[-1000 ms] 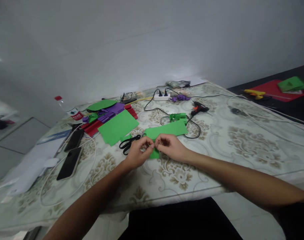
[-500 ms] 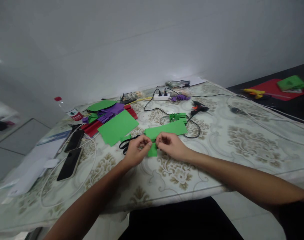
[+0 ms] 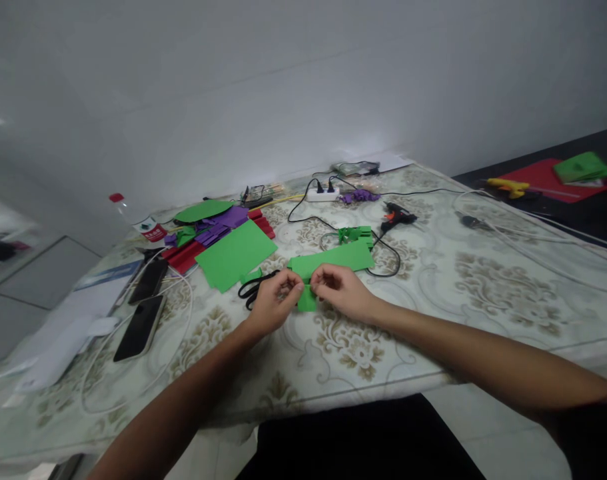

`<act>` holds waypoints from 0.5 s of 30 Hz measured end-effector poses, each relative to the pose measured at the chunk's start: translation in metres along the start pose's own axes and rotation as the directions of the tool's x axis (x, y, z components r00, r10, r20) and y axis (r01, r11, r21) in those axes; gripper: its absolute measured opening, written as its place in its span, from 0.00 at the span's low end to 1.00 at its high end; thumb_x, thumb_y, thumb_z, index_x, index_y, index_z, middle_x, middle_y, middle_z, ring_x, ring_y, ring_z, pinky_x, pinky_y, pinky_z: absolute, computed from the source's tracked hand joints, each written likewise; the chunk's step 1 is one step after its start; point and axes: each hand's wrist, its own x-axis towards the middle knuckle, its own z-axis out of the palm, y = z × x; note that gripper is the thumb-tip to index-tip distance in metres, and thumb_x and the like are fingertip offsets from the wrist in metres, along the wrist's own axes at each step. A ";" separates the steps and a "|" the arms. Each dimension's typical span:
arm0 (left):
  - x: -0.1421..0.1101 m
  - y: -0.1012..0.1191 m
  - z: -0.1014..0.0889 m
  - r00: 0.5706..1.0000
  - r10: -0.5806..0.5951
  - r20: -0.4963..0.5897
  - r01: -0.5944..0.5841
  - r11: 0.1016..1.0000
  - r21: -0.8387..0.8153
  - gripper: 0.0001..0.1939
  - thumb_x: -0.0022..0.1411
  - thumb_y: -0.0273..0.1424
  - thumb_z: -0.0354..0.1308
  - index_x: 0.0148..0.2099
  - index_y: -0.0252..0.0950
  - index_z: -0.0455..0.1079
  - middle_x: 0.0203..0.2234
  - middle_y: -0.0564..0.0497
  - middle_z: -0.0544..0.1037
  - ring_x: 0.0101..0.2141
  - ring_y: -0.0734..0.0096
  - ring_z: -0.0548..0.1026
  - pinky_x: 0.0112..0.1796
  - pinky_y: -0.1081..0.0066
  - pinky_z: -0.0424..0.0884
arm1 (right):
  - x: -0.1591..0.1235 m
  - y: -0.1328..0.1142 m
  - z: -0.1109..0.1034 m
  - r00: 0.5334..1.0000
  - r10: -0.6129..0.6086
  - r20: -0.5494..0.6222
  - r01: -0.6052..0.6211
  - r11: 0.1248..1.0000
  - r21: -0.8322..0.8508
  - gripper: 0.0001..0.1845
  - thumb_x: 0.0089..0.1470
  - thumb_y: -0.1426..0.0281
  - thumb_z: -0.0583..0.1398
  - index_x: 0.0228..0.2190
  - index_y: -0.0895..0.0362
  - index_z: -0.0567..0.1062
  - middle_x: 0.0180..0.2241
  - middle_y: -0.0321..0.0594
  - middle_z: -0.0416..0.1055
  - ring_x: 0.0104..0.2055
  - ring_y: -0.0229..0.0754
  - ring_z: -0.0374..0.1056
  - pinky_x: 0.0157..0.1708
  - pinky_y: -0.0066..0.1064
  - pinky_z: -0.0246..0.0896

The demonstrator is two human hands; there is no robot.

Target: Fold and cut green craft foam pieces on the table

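Between my two hands is a small piece of green paper (image 3: 307,300), its lower part hanging below my fingertips. My left hand (image 3: 277,299) pinches its left side with thumb and forefinger. On the right side, my right hand (image 3: 344,292) pinches it the same way. Just beyond my hands lies a long green paper strip (image 3: 333,259). Black-handled scissors (image 3: 252,289) rest beside my left hand, their blades hidden. Further left sits a larger green sheet (image 3: 237,255).
Beyond the strip are cut green pieces (image 3: 356,235), a black glue gun (image 3: 398,216) and a white power strip (image 3: 324,194). Phones (image 3: 140,328), a white cable (image 3: 189,313) and a bottle (image 3: 146,223) stand left. A yellow glue gun (image 3: 509,185) lies far right.
The lower part of the small green piece has shifted slightly right and looks a little changed in shape. Both hands stay nearly in place, still pinching.
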 end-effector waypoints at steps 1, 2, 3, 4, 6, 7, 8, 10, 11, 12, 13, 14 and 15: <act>0.000 0.000 0.000 1.000 0.002 0.009 -0.002 1.000 0.006 0.08 0.66 0.33 0.55 0.35 0.36 0.68 0.23 0.56 0.69 0.23 0.76 0.66 0.27 0.75 0.62 | 0.000 0.000 0.000 1.000 0.000 0.004 0.000 1.000 -0.001 0.04 0.49 0.69 0.60 0.27 0.57 0.72 0.24 0.33 0.67 0.26 0.35 0.61 0.27 0.27 0.56; -0.001 0.000 0.001 1.000 0.003 0.015 -0.003 1.000 0.010 0.08 0.66 0.33 0.55 0.35 0.36 0.68 0.23 0.56 0.69 0.24 0.76 0.66 0.27 0.75 0.62 | -0.001 0.000 0.000 1.000 0.001 0.007 -0.001 1.000 -0.003 0.04 0.49 0.69 0.60 0.27 0.58 0.73 0.24 0.33 0.67 0.26 0.35 0.60 0.27 0.27 0.56; -0.001 0.000 0.001 1.000 0.004 0.016 -0.004 1.000 0.013 0.08 0.66 0.33 0.55 0.35 0.36 0.68 0.23 0.55 0.70 0.24 0.76 0.66 0.28 0.75 0.63 | -0.001 0.000 0.000 1.000 0.003 0.010 -0.003 1.000 -0.005 0.04 0.48 0.70 0.60 0.27 0.58 0.73 0.24 0.33 0.67 0.26 0.35 0.60 0.27 0.27 0.56; -0.001 0.000 0.001 1.000 0.004 0.014 -0.004 1.000 0.012 0.08 0.66 0.33 0.55 0.35 0.36 0.69 0.23 0.55 0.70 0.24 0.76 0.67 0.28 0.75 0.63 | -0.001 0.000 0.001 1.000 0.005 0.011 -0.005 1.000 -0.008 0.04 0.48 0.70 0.60 0.27 0.58 0.73 0.24 0.33 0.67 0.26 0.35 0.60 0.27 0.27 0.56; -0.001 0.000 0.001 1.000 -0.003 0.006 0.003 1.000 -0.003 0.07 0.65 0.33 0.56 0.35 0.35 0.69 0.23 0.56 0.70 0.23 0.76 0.67 0.27 0.75 0.63 | -0.001 0.000 0.001 1.000 0.001 0.003 0.000 1.000 -0.015 0.04 0.48 0.70 0.60 0.28 0.58 0.73 0.24 0.33 0.68 0.27 0.35 0.61 0.28 0.27 0.56; -0.001 -0.001 0.000 1.000 -0.008 0.004 0.008 1.000 -0.016 0.07 0.65 0.33 0.56 0.36 0.35 0.69 0.23 0.56 0.70 0.23 0.76 0.67 0.27 0.75 0.64 | -0.001 0.000 0.001 1.000 -0.003 -0.003 0.003 1.000 -0.019 0.04 0.48 0.70 0.60 0.28 0.58 0.73 0.25 0.34 0.68 0.27 0.36 0.61 0.28 0.27 0.57; -0.001 -0.001 -0.001 1.000 -0.014 0.004 0.014 0.999 -0.031 0.07 0.65 0.33 0.56 0.36 0.35 0.69 0.23 0.56 0.70 0.23 0.76 0.68 0.27 0.75 0.64 | -0.001 0.000 0.001 1.000 -0.006 -0.010 0.006 1.000 -0.023 0.04 0.48 0.70 0.60 0.27 0.58 0.73 0.25 0.34 0.68 0.27 0.36 0.61 0.28 0.27 0.57; 0.000 -0.002 -0.002 1.000 -0.024 0.006 0.024 0.998 -0.054 0.07 0.65 0.34 0.57 0.36 0.35 0.69 0.23 0.55 0.71 0.24 0.76 0.69 0.28 0.75 0.65 | -0.001 -0.001 0.001 1.000 -0.006 -0.020 0.005 1.000 -0.026 0.04 0.48 0.69 0.60 0.27 0.58 0.73 0.24 0.34 0.67 0.27 0.36 0.61 0.28 0.27 0.56; 0.000 -0.002 -0.003 1.000 -0.024 0.007 0.024 0.998 -0.057 0.07 0.65 0.33 0.57 0.36 0.35 0.68 0.23 0.55 0.71 0.24 0.76 0.69 0.28 0.75 0.65 | -0.001 -0.002 0.001 1.000 -0.002 -0.020 0.002 1.000 -0.026 0.04 0.48 0.69 0.60 0.27 0.58 0.73 0.24 0.33 0.67 0.27 0.36 0.61 0.28 0.27 0.56; 0.000 -0.002 -0.003 1.000 -0.021 0.008 0.021 0.998 -0.055 0.07 0.65 0.33 0.57 0.35 0.35 0.68 0.23 0.55 0.71 0.24 0.76 0.70 0.28 0.75 0.65 | -0.001 -0.002 0.001 1.000 0.002 -0.019 -0.003 1.000 -0.026 0.04 0.48 0.69 0.60 0.27 0.58 0.73 0.24 0.33 0.67 0.26 0.36 0.60 0.28 0.27 0.56; 0.000 -0.002 -0.003 1.000 -0.015 0.007 0.016 0.999 -0.046 0.07 0.65 0.33 0.57 0.35 0.35 0.68 0.23 0.55 0.71 0.24 0.76 0.69 0.28 0.75 0.65 | -0.001 -0.002 0.001 1.000 0.005 -0.017 -0.006 1.000 -0.026 0.04 0.48 0.69 0.60 0.27 0.58 0.73 0.24 0.33 0.67 0.26 0.36 0.60 0.28 0.28 0.56; 0.000 -0.001 -0.003 1.000 -0.009 0.006 0.009 0.999 -0.036 0.07 0.65 0.32 0.57 0.35 0.35 0.68 0.23 0.56 0.71 0.24 0.76 0.69 0.28 0.75 0.65 | -0.001 -0.002 0.001 1.000 0.006 -0.016 -0.006 1.000 -0.027 0.04 0.48 0.69 0.60 0.27 0.58 0.73 0.24 0.33 0.67 0.26 0.36 0.61 0.28 0.28 0.56; 0.000 -0.001 -0.003 1.000 -0.002 0.007 0.002 1.000 -0.026 0.07 0.65 0.32 0.56 0.35 0.35 0.68 0.23 0.56 0.70 0.23 0.76 0.69 0.28 0.75 0.65 | -0.001 -0.002 0.001 1.000 0.005 -0.015 -0.006 1.000 -0.028 0.04 0.48 0.69 0.60 0.27 0.58 0.72 0.24 0.34 0.67 0.27 0.36 0.61 0.28 0.28 0.56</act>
